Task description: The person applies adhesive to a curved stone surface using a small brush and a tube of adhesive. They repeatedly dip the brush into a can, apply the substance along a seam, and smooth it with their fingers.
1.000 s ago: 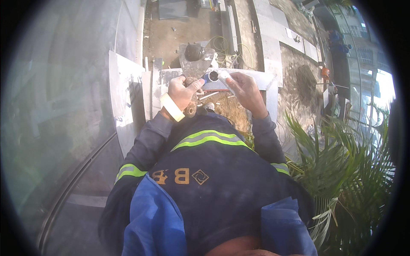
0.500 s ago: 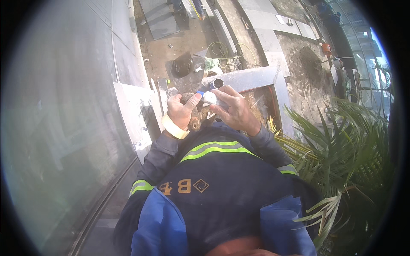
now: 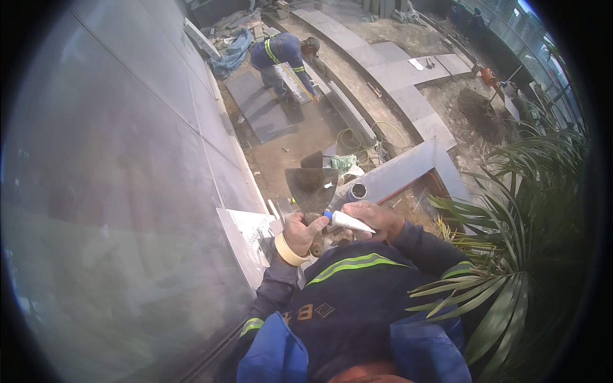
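Between my hands is a white tube (image 3: 350, 222) with a blue cap (image 3: 328, 215), lying slantwise with its tapered end to the right. My right hand (image 3: 378, 218) is closed around the tube from behind. At the cap end, my left hand (image 3: 302, 235) has curled fingers, and its thumb and fingers pinch the blue cap. A pale yellow roll of tape (image 3: 287, 251) is worn like a bracelet on my left wrist. Just beyond the tube stands an open round can (image 3: 358, 191) with a dark inside.
A dark fan-shaped piece (image 3: 311, 186) lies beyond my hands. A grey slab edging (image 3: 396, 167) runs right, near palm fronds (image 3: 511, 255). A glossy wall (image 3: 140, 166) rises at left. Farther off, a person (image 3: 281, 54) in blue bends over slabs beside a yellow tape measure (image 3: 297, 80).
The view has tilted up, so the bending person now shows more fully. The tube has turned, showing its white side and tapered end. Both hands stay at the tube.
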Demonstrator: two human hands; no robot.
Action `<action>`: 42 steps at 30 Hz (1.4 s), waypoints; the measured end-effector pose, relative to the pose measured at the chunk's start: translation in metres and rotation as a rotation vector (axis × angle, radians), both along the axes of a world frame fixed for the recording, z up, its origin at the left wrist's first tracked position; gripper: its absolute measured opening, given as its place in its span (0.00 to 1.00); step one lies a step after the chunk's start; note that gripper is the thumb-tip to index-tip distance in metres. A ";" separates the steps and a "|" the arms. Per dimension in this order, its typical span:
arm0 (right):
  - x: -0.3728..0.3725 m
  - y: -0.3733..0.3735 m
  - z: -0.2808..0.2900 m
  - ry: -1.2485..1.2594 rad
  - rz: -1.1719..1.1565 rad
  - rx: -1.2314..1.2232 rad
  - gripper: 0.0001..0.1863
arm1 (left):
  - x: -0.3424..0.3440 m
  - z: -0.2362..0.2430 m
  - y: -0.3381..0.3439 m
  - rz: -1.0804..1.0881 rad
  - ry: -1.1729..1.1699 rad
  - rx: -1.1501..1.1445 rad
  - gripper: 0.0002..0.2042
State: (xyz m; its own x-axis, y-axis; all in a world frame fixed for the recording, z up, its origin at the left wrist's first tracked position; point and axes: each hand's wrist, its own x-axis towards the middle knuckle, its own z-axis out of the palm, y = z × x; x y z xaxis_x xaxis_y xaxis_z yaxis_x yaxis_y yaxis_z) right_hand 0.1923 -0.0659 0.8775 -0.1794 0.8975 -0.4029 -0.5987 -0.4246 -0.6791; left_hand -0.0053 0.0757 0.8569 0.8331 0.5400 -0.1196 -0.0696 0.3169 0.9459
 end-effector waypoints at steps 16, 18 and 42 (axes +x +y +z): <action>-0.024 0.011 -0.012 -1.160 -0.144 0.538 0.17 | -0.013 -0.048 -0.009 0.179 0.031 -0.103 0.12; -0.028 0.016 -0.010 -1.123 -0.130 0.482 0.17 | -0.014 -0.047 -0.010 0.212 0.024 -0.117 0.12; -0.014 0.029 -0.026 -0.653 -0.011 0.069 0.23 | -0.016 -0.046 -0.012 0.275 0.016 -0.288 0.15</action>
State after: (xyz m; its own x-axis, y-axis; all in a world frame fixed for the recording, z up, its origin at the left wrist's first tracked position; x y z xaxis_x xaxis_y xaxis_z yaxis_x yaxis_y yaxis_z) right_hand 0.1782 -0.0368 0.8510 0.0921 0.9257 -0.3668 -0.0584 -0.3627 -0.9301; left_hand -0.0212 0.0637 0.8107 0.6588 0.6854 -0.3101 -0.1752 0.5406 0.8228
